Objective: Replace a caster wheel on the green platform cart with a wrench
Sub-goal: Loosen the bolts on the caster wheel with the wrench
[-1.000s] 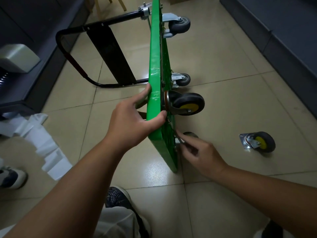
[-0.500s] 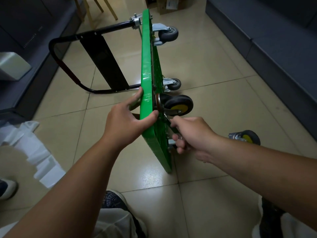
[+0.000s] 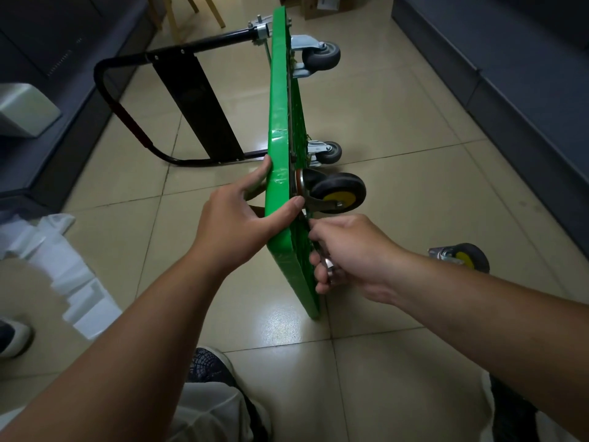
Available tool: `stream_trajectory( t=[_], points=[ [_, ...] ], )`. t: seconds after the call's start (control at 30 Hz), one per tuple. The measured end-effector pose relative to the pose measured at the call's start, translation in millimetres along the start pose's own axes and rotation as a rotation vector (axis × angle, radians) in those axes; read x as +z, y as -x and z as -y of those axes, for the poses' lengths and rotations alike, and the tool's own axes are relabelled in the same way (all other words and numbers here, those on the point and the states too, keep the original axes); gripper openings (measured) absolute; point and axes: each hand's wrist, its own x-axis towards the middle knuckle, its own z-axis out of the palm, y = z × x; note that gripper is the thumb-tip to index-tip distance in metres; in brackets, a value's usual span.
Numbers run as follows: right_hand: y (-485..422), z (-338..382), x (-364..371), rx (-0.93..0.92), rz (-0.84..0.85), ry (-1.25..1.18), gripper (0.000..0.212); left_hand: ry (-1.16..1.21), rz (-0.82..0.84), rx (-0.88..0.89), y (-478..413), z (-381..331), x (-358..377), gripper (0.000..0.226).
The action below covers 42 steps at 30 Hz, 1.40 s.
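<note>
The green platform cart stands on its long edge on the tiled floor, underside facing right. My left hand grips its upper edge, thumb over the rim. A black caster with a yellow hub sits on the underside just beyond that hand. My right hand is curled round a small metal wrench held against the underside below that caster; the wrench head is hidden. A loose caster with a yellow hub lies on the floor to the right, partly behind my right forearm.
Two grey casters sit farther along the cart. The black folding handle lies out to the left. White paper scraps litter the floor at left. Dark cabinets line both sides. My shoes are below.
My right hand rose from low near the floor to the cart's underside just under the yellow-hub caster and closed round the wrench. My left hand kept its grip on the edge.
</note>
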Motion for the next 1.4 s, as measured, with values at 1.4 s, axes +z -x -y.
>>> stream_trajectory(
  t=[1.4],
  points=[
    [-13.0,-26.9,-6.6,-0.045,-0.166,-0.235,0.018,0.022,0.006,0.013,-1.5,-4.6,3.5,0.099]
  ],
)
